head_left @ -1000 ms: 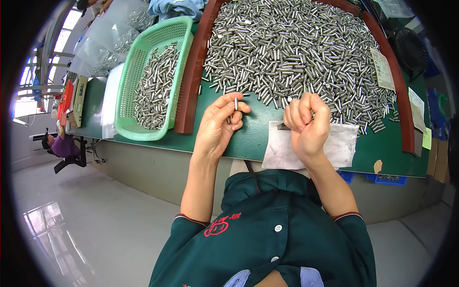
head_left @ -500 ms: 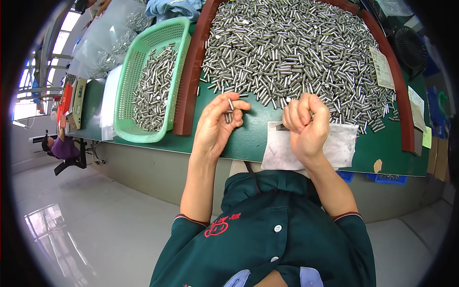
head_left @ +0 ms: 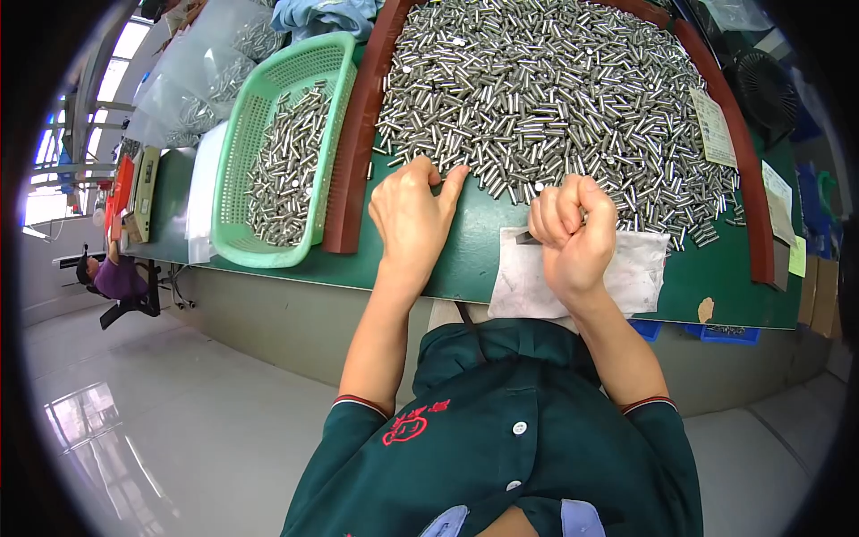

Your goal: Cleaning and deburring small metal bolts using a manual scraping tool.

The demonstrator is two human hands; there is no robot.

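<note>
A large pile of short shiny metal pins (head_left: 537,98) covers the green tabletop (head_left: 470,242). At the pile's near edge, my left hand (head_left: 407,210) is turned back up, its fingers curled under and the thumb pointing at the pins. What lies beneath those fingers is hidden. My right hand (head_left: 575,231) is closed in a loose fist, palm side turned up, above a stained white cloth (head_left: 586,268). Any content of that fist is out of sight. A small dark grey piece (head_left: 526,238) shows on the cloth beside it.
Left of the pile stands a green plastic basket (head_left: 231,192) partly filled with pins, beyond a dark red rail (head_left: 349,192). Another red rail (head_left: 756,197) bounds the right side. Plastic bags (head_left: 183,85), a scale (head_left: 143,192) and a black fan (head_left: 765,85) surround them.
My left hand has rolled from palm up, with a few metal pins showing at its fingers, to back up, hiding them. My right hand stays where it was.
</note>
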